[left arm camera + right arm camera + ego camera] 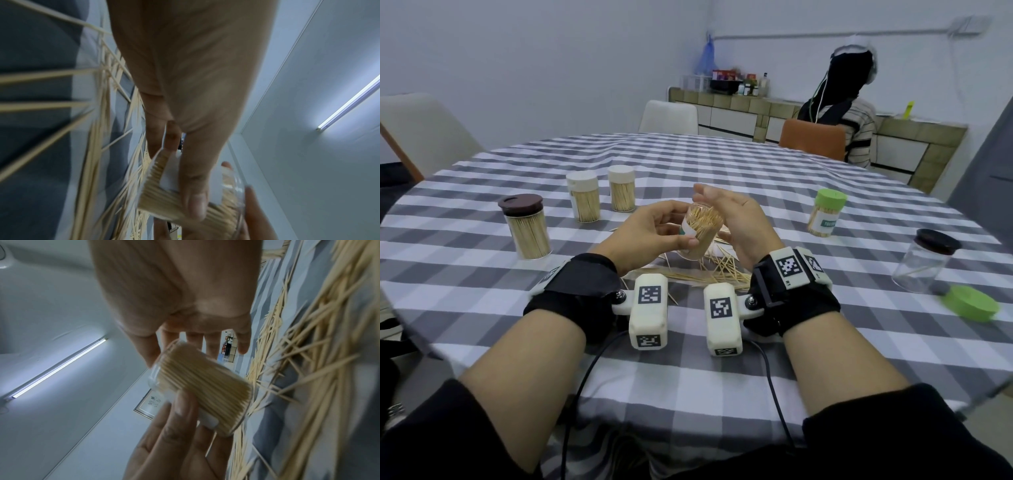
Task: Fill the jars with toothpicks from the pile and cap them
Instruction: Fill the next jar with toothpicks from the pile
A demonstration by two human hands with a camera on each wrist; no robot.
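- While the left hand (654, 229) grips a clear jar (700, 233) packed with toothpicks, thumb and fingers curled round its labelled wall, the jar is held tilted above the table, its uncapped mouth turned up toward the camera.
- The right hand (736, 222) stands just beside the jar's mouth with fingers straight and loosely spread, gripping nothing; whether its fingertips touch the rim, the views do not settle.
- From the right wrist view, the jar (203, 386) shows tight rows of toothpicks through its wall, with the left hand's fingers (180, 412) on its near side.
- Under and just behind the hands, a loose pile of toothpicks (709, 270) lies scattered on the checked tablecloth (688, 377).
- To the left stand three capped, filled jars: a brown-lidded jar (525, 228) and two cream-lidded jars (583, 197) (621, 188).
- To the right stands a green-lidded jar (827, 212), filled and capped.
- Farther right, a nearly empty jar with a dark lid (924, 262) stands near a loose green cap (971, 303) lying on the cloth.
- Beyond the table, a person in a striped shirt (856, 133) sits in an orange chair (813, 138).
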